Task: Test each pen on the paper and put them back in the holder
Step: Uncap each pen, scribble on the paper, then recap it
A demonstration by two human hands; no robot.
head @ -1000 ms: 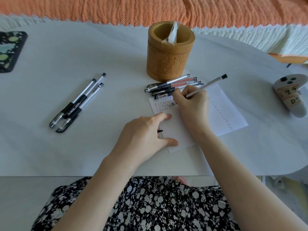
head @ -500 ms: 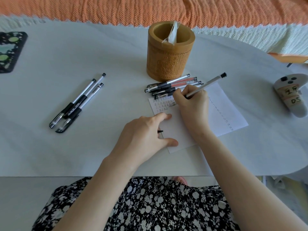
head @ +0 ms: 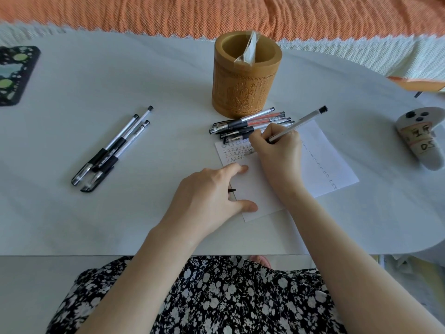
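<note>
One wrapper (head: 249,48) sits in holder (head: 243,92); right fingers (head: 261,136) grip pen (head: 298,121); left fingers (head: 237,168) press paper (head: 334,169).

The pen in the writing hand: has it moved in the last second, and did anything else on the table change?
Barely. The right hand keeps gripping the pen; its far end only wobbles slightly, as in small strokes on the paper. Nothing was picked up or released. The left hand, the holder, the pens beside it and the three pens farther left stayed put.
</note>
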